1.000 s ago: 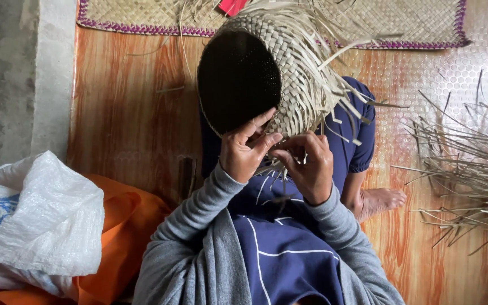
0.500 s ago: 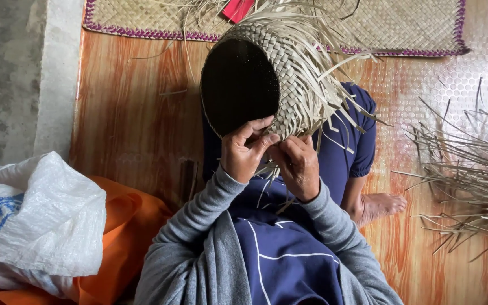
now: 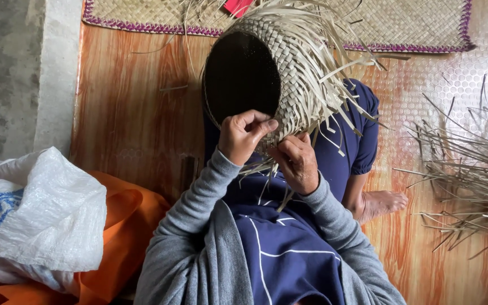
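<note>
A half-woven basket [image 3: 297, 68] of pale flat straw strips lies on my lap, its dark opening facing me and loose strip ends sticking out to the right. My left hand [image 3: 243, 135] pinches the basket's near rim between thumb and fingers. Close beside it, my right hand [image 3: 297, 161] grips loose straw strips [image 3: 266, 169] at the same rim. Grey sleeves cover both arms above a dark blue skirt.
A woven mat with purple edging [image 3: 413, 22] lies at the top. A pile of loose straw strips [image 3: 470, 175] rests on the wood-patterned floor at right. A white sack [image 3: 35, 214] sits on orange cloth [image 3: 125, 214] at left. My bare foot [image 3: 382, 203] shows at right.
Both hands have shifted slightly along the basket's near rim while working the strips. The basket has turned a little.
</note>
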